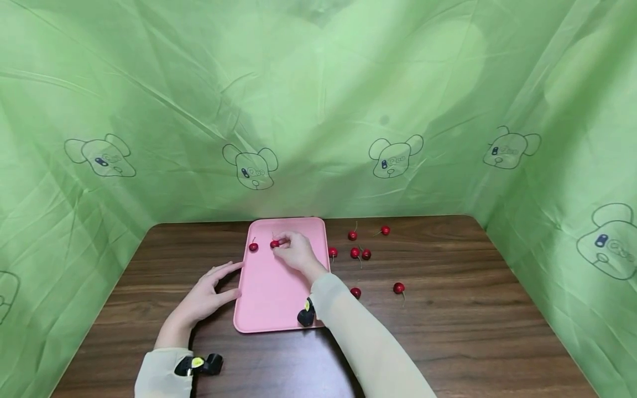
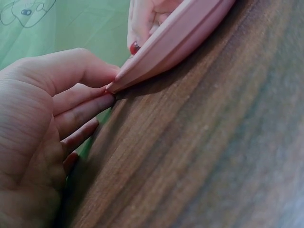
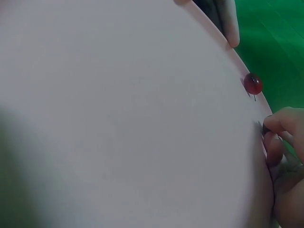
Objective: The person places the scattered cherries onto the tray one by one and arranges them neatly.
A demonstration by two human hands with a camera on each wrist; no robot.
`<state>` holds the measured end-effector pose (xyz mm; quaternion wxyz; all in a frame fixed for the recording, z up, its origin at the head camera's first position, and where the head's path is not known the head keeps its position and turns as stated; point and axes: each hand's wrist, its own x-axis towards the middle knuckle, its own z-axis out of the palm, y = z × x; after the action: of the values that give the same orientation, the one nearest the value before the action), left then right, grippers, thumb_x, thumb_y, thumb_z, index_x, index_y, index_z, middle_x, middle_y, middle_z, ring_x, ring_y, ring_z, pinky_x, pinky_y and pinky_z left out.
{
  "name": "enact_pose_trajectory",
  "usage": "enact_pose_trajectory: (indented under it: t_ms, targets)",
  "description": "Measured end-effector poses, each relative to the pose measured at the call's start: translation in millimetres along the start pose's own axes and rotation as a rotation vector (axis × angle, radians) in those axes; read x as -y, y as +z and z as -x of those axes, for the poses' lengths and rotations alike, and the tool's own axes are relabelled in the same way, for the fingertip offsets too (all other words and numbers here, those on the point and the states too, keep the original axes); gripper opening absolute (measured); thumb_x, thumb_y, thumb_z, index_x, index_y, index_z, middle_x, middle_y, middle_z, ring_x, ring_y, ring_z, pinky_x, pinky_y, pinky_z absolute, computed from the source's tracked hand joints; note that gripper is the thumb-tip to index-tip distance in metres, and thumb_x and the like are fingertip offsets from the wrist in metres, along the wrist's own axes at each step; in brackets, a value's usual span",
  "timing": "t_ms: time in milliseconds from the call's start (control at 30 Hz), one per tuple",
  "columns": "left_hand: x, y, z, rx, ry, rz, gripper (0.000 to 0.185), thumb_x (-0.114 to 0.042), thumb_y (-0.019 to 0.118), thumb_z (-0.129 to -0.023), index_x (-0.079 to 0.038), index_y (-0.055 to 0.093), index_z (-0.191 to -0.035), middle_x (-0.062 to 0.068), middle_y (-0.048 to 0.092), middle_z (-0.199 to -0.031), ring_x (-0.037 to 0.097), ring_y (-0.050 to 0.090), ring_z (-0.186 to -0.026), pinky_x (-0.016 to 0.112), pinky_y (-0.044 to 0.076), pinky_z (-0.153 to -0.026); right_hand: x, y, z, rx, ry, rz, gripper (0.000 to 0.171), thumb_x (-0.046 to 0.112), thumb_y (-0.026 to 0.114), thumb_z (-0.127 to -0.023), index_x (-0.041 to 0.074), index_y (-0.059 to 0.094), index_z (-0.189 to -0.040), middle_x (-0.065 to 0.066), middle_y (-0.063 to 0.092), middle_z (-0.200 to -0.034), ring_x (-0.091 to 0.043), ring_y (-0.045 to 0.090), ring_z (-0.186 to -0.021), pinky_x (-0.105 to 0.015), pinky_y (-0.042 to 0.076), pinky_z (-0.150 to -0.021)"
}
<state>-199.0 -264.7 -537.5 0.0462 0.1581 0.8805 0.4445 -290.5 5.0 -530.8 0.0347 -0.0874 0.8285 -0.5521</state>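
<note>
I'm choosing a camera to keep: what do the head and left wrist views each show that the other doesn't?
Only the head view shows the cherries on the table and the floor of the tray. Only the left wrist view shows the tray's outer wall from low down. Both show the left hand touching the tray, the right hand with a cherry by its fingertips, the table and green cloth.

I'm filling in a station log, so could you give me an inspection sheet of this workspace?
Surface: dark wood-grain table.
Job's things: pink tray, with one cherry on it near its left edge; seven loose cherries on the table to its right.
Clutter: nothing seen.
Hands: left hand touches the tray's left edge; right hand pinches another cherry over the tray.
Cables: nothing seen.
Surroundings: green cloth printed with cartoon animal heads.
</note>
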Motion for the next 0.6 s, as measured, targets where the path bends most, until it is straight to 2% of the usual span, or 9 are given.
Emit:
enact_pose_trajectory:
  t_ms: [300, 600]
  targets:
    - [-0.9, -0.3, 0.6, 0.003, -0.005, -0.004, 0.066, -0.028, 0.085, -0.097, -0.013, 0.061, -0.156, 0.030, 0.042, -0.167, 0.053, 0.034, -0.155, 0.077, 0.028, -0.119, -1.5, 0.3, -2.6, 0.006, 0.000, 0.037, 0.026, 0.004, 0.082, -0.092, 0.003, 0.079, -0.118, -0.007, 0.078, -0.107, -0.011, 0.070, -0.088, -0.023, 0.059, -0.083]
    - [-0.5, -0.4, -0.2, 0.006, -0.007, -0.010, 0.066, -0.027, 0.086, -0.096, -0.014, 0.062, -0.156, 0.029, 0.043, -0.167, 0.054, 0.032, -0.156, 0.078, 0.026, -0.119, -4.4, 0.7, -5.1, 0.017, 0.005, 0.048, 0.033, 0.007, 0.083, -0.091, 0.006, 0.079, -0.123, -0.005, 0.076, -0.109, -0.009, 0.068, -0.087, -0.023, 0.058, -0.083]
